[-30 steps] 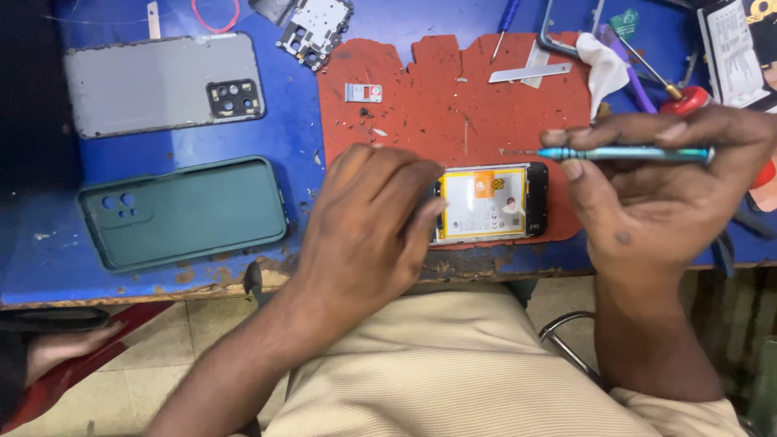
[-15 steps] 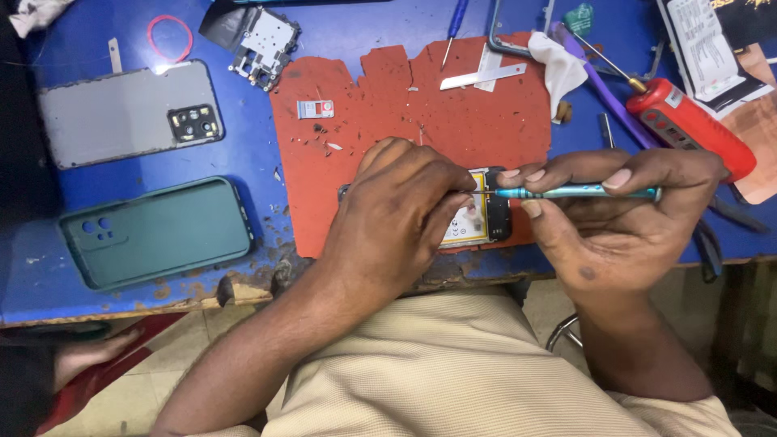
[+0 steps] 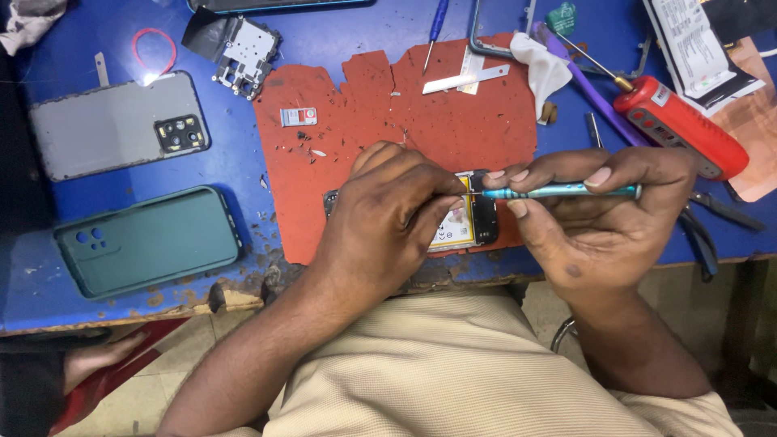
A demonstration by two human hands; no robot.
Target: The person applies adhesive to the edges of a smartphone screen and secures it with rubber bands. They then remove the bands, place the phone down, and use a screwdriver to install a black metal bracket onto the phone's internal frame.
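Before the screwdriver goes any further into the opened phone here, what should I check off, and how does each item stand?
1. Left hand steadies the opened phone: ok, it rests on it.
2. Right hand grips the teal screwdriver: ok, held level.
3. Tip seated in a screw: cannot tell, the left fingers hide it.
4. Phone lies on the red mat: ok.
5. Loose screws are kept on the mat: ok, grouped near the small tray.
6. Red tool lies apart from the right hand: ok.
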